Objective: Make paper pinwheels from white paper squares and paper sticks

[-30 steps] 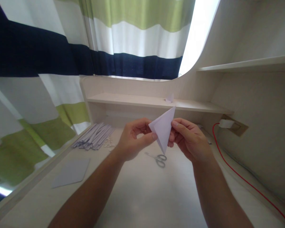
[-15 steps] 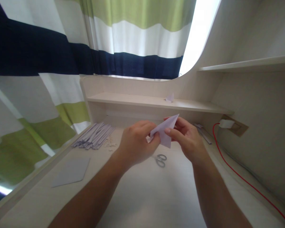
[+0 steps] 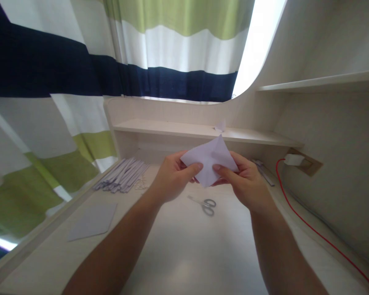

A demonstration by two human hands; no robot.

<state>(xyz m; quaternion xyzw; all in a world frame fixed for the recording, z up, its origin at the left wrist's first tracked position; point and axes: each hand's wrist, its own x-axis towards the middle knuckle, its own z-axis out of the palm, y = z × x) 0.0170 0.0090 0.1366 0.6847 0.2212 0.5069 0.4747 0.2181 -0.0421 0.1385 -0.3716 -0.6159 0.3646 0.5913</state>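
Left hand (image 3: 172, 180) and right hand (image 3: 246, 182) are pinching the folded white paper (image 3: 209, 160) between thumbs and fingers, holding it above the desk (image 3: 184, 254), over the scissors (image 3: 205, 204).

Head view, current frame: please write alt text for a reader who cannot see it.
Two bare hands, the left hand and the right hand, hold a folded white paper above a pale desk. Scissors lie below it; paper strips and a flat sheet lie left, a red cable right.
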